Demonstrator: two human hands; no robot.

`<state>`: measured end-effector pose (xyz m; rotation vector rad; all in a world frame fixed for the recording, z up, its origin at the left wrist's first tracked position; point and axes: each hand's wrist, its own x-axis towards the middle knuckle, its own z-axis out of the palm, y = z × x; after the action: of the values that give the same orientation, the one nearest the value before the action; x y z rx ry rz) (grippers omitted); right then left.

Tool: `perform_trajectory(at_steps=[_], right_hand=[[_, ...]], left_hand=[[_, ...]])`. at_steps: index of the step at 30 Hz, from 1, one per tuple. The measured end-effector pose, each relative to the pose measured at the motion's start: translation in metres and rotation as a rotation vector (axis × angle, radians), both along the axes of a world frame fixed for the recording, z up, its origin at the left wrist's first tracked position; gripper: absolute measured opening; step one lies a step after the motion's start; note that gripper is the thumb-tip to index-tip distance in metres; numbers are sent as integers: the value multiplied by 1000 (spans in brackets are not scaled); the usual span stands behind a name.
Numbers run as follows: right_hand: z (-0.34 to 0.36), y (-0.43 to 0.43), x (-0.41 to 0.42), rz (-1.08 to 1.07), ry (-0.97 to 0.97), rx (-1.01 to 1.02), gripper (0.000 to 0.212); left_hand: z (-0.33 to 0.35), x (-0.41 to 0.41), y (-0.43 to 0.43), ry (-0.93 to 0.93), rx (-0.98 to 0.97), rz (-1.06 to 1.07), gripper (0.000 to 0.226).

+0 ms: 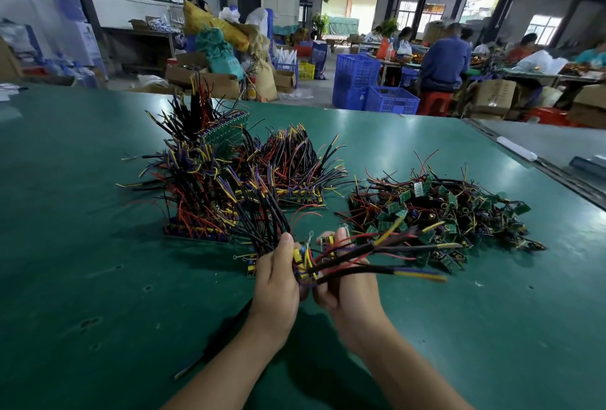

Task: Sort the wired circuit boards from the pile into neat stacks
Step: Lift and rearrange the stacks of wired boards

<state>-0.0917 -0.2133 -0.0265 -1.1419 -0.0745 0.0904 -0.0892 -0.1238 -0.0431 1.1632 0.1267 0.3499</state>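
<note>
A loose pile of small green circuit boards with tangled wires (pixel 449 213) lies on the right of the green table (pixel 98 278). Stacks of sorted boards (pixel 203 199), their black, red and yellow wires pointing up, stand to the left, and a further stack (pixel 295 173) stands behind them. My left hand (pixel 277 275) grips a bundle of boards (pixel 300 260) whose wires fan up and left. My right hand (pixel 344 285) holds other wired boards with black leads (pixel 387 258) that stretch to the right over the pile.
Beyond the table's far edge stand blue crates (pixel 370 88), cardboard boxes and filled sacks (pixel 216 29). People sit working at tables at the back right (pixel 442 62). A second table surface (pixel 557 144) adjoins on the right.
</note>
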Motion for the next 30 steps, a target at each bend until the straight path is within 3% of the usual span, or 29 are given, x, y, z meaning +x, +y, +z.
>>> perform_trajectory(at_steps=[3,6,8,11,16,19,22,24,27,30], right_hand=[[-4,-11,4,-39,-63,-174,52],[-4,-23,9,-19,-67,-287,80],[-4,-27,15,-52,-6,-269,85],[-3,-28,22,-106,114,-200,64],[3,-33,23,-103,0,-192,59],[7,-36,22,-4,-32,-120,56],[14,-39,20,73,-46,-131,59],[18,-38,20,103,1,-130,60],[21,-36,20,150,37,-135,60],[21,-38,21,220,25,-187,71]], left_hand=[[-3,-3,1,-36,116,-2,51],[-2,-4,3,-72,153,58,46],[-1,-5,6,-100,218,11,55],[-1,-11,14,-204,524,-211,65],[2,-17,22,-242,1081,-491,57],[2,-11,24,-211,1378,-481,57],[-1,-8,26,-211,1638,-340,56],[-1,-8,27,-256,1595,-195,48],[4,-11,27,-396,1203,3,21],[9,-12,29,-472,1104,-26,46]])
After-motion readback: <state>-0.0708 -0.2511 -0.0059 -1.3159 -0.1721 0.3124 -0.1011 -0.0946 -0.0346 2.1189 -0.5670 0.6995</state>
